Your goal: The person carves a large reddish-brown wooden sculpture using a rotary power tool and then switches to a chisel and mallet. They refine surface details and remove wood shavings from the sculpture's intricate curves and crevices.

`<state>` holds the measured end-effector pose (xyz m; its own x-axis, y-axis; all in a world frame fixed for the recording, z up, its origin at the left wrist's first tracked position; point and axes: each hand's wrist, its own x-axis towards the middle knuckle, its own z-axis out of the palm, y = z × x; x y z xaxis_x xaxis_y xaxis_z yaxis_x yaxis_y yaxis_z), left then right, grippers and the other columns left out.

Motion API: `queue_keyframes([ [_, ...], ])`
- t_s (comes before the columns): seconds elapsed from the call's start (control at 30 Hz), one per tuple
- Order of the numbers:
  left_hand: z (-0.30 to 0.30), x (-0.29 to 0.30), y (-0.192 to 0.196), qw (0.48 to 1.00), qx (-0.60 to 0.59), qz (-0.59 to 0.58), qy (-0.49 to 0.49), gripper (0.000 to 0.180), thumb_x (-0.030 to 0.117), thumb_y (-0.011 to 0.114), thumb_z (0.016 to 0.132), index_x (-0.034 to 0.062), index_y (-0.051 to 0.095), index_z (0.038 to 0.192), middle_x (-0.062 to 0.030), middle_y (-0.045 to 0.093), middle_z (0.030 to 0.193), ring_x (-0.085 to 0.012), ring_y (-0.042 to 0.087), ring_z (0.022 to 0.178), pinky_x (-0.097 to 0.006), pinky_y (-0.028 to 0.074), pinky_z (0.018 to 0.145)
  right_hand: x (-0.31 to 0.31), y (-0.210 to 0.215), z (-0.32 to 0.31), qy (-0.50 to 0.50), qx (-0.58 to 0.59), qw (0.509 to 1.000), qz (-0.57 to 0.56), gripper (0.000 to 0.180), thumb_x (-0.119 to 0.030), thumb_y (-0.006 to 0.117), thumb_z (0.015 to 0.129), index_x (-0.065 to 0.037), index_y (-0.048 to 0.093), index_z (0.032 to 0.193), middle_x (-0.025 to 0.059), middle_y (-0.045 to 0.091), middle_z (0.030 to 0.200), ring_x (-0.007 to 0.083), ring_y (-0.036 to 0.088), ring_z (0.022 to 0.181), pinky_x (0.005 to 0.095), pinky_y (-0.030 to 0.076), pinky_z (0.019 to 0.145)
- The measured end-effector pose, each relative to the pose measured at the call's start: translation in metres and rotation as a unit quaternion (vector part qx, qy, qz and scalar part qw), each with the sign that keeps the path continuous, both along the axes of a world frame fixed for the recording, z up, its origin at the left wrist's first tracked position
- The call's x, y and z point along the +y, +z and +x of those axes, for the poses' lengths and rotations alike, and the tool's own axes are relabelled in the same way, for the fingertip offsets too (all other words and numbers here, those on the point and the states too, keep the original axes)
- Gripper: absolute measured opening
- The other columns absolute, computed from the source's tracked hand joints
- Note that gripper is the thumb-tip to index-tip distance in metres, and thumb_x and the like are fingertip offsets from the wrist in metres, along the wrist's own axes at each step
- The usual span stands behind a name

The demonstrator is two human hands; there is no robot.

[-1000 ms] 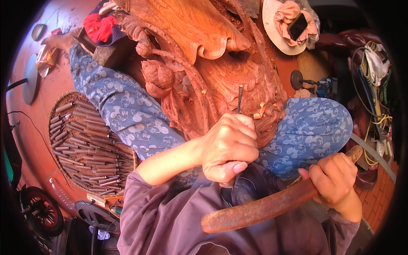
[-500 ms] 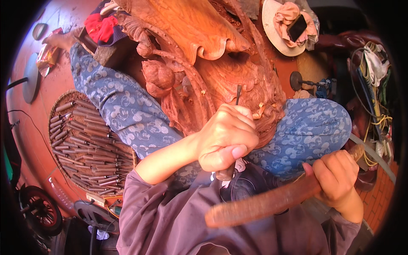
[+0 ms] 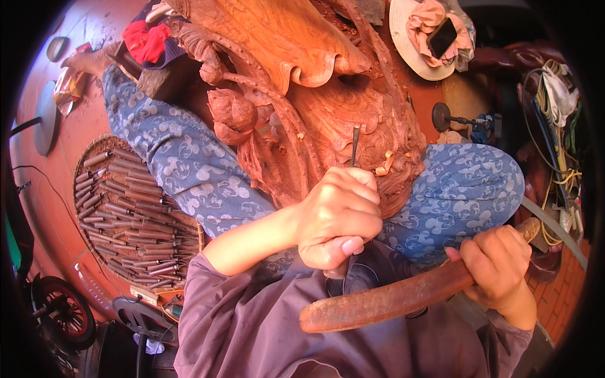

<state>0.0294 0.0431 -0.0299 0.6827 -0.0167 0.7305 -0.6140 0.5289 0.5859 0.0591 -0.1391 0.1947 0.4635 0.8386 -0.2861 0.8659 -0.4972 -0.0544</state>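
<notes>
Our left hand (image 3: 340, 217) clenches one chisel (image 3: 355, 150) over one carving's (image 3: 315, 116) near edge; our right hand (image 3: 498, 264) grasps one club (image 3: 384, 303).

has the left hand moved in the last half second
Yes, slightly: judged against the carving, the left hand has shifted back toward the person's body.

Chisels (image 3: 135, 217) lie in basket (image 3: 94, 150), left of carving (image 3: 315, 113).

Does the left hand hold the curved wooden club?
No, the right hand grips the club, while the left hand holds a slim chisel.
</notes>
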Motion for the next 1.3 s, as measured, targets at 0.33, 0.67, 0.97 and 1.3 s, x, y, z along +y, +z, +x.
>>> queue_keyframes([
  [0.33, 0.011, 0.015, 0.002, 0.998, 0.034, -0.003, -0.051, 0.043, 0.035, 0.038, 0.088, 0.0112, 0.044, 0.053, -0.0039, 0.042, 0.049, -0.0242, 0.043, 0.043, -0.036, 0.037, 0.053, 0.006, 0.007, 0.002, 0.029, -0.021, 0.999, 0.004, 0.024, -0.01, 0.079, 0.071, -0.007, 0.061, 0.088, 0.0048, 0.05, 0.073, 0.0187, 0.052, 0.057, 0.0301, 0.043, 0.049],
  [0.67, 0.01, 0.021, 0.007, 0.995, 0.059, -0.02, -0.078, 0.033, 0.029, 0.043, 0.081, 0.0095, 0.039, 0.055, -0.0072, 0.04, 0.052, -0.0301, 0.043, 0.047, -0.038, 0.036, 0.053, 0.009, 0.002, 0.006, 0.003, -0.015, 1.0, -0.014, 0.025, -0.01, 0.078, 0.071, -0.006, 0.062, 0.09, 0.0053, 0.051, 0.071, 0.0202, 0.051, 0.056, 0.0307, 0.042, 0.048],
  [0.97, 0.004, 0.009, 0.013, 1.0, -0.006, 0.004, 0.03, 0.036, 0.03, 0.043, 0.086, 0.0084, 0.045, 0.058, -0.0057, 0.042, 0.054, -0.026, 0.046, 0.048, -0.036, 0.037, 0.055, -0.01, -0.001, 0.006, -0.005, -0.008, 1.0, 0.008, 0.025, -0.009, 0.079, 0.069, -0.006, 0.062, 0.087, 0.0045, 0.052, 0.069, 0.021, 0.052, 0.057, 0.032, 0.042, 0.05],
  [1.3, -0.021, -0.017, 0.001, 0.997, -0.005, 0.019, 0.068, 0.029, 0.028, 0.049, 0.079, 0.0073, 0.046, 0.059, -0.0063, 0.041, 0.056, -0.026, 0.046, 0.051, -0.037, 0.036, 0.056, -0.027, -0.009, -0.009, -0.004, -0.005, 1.0, 0.028, 0.025, -0.011, 0.081, 0.069, -0.007, 0.061, 0.083, 0.0044, 0.051, 0.071, 0.0204, 0.053, 0.059, 0.0323, 0.044, 0.051],
])
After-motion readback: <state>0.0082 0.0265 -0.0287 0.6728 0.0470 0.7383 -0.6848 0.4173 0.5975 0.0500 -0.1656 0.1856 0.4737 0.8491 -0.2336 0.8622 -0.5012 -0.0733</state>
